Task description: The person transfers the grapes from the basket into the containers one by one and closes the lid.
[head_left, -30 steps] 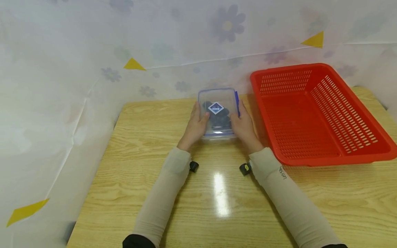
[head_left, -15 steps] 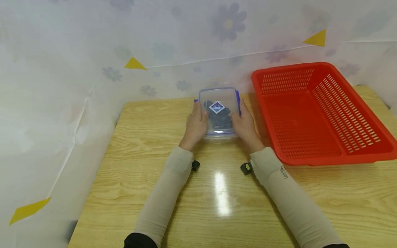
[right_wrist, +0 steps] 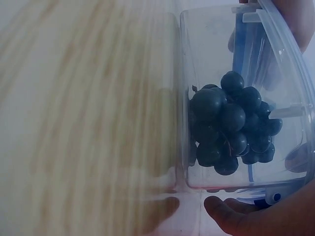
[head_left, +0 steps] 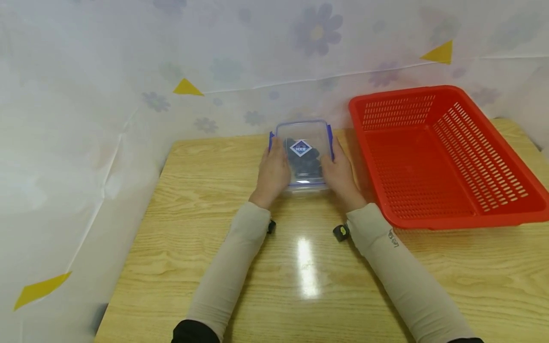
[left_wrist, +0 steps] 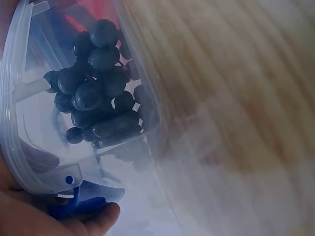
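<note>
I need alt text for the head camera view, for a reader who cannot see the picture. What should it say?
Two hands, the left hand and right hand, hold the sides of a clear lidded container of dark grapes standing on a wooden table. An empty red basket sits to its right, before a pale flowered sheet.

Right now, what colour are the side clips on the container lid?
Blue; the side clips on the clear container show best in the head view.

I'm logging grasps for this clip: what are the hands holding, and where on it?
Both hands hold the clear lidded container of dark grapes: left hand on its left side, right hand on its right, at the blue clips.
</note>
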### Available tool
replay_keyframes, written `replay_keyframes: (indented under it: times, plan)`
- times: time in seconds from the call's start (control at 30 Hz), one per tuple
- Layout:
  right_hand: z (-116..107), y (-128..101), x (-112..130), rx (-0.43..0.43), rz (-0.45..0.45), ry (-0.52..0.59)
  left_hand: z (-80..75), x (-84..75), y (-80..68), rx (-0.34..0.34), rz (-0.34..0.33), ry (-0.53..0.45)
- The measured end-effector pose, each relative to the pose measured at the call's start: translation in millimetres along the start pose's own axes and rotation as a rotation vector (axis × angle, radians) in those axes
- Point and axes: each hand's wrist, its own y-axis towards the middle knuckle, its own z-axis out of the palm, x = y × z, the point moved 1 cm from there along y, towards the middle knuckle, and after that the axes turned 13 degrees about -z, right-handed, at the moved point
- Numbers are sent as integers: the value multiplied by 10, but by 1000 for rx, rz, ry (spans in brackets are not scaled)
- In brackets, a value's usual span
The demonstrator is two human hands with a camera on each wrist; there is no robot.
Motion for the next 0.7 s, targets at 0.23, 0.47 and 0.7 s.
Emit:
replay_keyframes:
  times: [0.23,0.47,0.7]
  plan:
    - [2,5,-4,2,7,-4,-19,-20,-13,27,31,-11]
    - [-2,7,2,7,14,7,-29,-18,-13,29,73,-39]
    - [-2,6,4,13,22,3,-31,-12,2,24,124,-2]
